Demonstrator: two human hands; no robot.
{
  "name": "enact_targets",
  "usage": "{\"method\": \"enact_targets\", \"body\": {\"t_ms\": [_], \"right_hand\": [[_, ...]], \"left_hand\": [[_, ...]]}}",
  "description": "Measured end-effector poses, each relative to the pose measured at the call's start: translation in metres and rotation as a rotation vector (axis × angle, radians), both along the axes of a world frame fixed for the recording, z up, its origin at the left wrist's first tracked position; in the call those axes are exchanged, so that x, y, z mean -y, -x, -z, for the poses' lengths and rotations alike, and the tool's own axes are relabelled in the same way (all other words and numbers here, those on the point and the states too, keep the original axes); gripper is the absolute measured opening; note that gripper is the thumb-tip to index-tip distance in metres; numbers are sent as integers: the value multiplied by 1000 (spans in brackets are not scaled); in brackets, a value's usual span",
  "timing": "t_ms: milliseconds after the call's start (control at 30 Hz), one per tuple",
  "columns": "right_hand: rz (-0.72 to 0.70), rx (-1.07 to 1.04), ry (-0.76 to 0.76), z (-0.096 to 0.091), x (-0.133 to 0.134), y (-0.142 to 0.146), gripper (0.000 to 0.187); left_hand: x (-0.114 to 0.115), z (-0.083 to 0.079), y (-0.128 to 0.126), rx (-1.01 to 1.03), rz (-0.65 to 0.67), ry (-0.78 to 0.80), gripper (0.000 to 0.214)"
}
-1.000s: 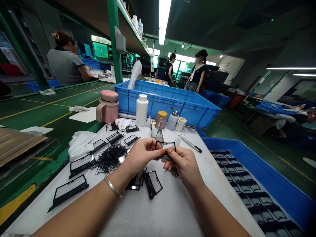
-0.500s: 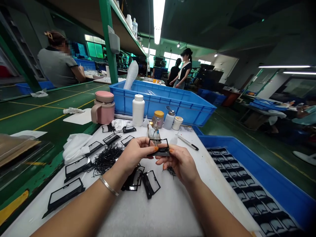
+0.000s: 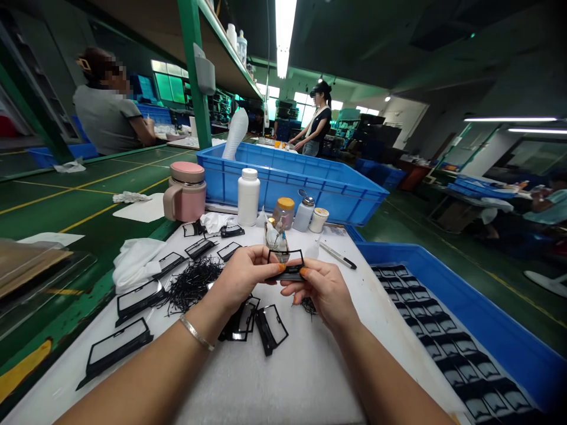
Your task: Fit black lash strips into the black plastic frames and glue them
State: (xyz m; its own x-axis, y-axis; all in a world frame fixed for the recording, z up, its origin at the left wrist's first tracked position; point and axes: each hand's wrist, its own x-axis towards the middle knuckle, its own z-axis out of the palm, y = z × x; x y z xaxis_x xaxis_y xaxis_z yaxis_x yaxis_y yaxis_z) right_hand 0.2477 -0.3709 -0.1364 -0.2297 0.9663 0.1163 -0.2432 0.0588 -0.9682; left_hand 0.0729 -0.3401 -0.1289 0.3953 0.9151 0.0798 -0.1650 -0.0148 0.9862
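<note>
Between my two hands, above the white tabletop (image 3: 305,378), is a black plastic frame (image 3: 292,271) with an open rectangular window at its top. My left hand (image 3: 243,271) is closed on its left end, thumb along the lower bar. At the other end my right hand (image 3: 325,289) pinches the bar between thumb and fingers. A heap of thin black stick-like parts (image 3: 195,286) lies left of my left hand. More black frames lie on the tabletop, one of them (image 3: 271,329) just below my hands and another (image 3: 116,348) at the left.
Behind stand a pink mug (image 3: 188,195), a white bottle (image 3: 248,198), a yellow-lidded jar (image 3: 284,213) and a blue crate (image 3: 301,186). A cutter knife (image 3: 338,257) lies right. Another blue crate (image 3: 500,321) holds rows of black frames. One person (image 3: 108,112) sits at the left; another (image 3: 316,121) stands farther back.
My hands keep hold of the black frame, and my right thumb has slid slightly left along it. The standing person in the background has moved left and hides the person behind.
</note>
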Motion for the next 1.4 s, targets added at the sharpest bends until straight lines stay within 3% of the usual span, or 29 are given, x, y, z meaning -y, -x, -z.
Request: {"method": "enact_targets", "body": {"t_ms": [333, 667, 767, 867, 1000, 1067, 1167, 1400], "right_hand": [[-24, -18, 75, -2, -3, -2, 32], [40, 41, 22, 7, -10, 0, 48], [91, 39, 0, 6, -12, 0, 48], [193, 26, 1, 5, -12, -2, 48], [209, -5, 41, 4, -13, -3, 47], [186, -6, 63, 5, -12, -2, 46], [163, -21, 77, 6, -11, -1, 46], [128, -56, 73, 4, -9, -1, 49]], "left_hand": [[-3, 2, -1, -6, -13, 47, 25], [-3, 1, -2, -65, -14, 58, 29], [-2, 1, -3, -156, -114, -100, 30], [5, -2, -4, -356, -327, -442, 47], [16, -5, -7, -663, -309, -803, 15], [18, -4, -9, -730, -265, -875, 5], [16, -1, -8, -755, -239, -916, 8], [12, -4, 2, -681, -295, -892, 10]]}}
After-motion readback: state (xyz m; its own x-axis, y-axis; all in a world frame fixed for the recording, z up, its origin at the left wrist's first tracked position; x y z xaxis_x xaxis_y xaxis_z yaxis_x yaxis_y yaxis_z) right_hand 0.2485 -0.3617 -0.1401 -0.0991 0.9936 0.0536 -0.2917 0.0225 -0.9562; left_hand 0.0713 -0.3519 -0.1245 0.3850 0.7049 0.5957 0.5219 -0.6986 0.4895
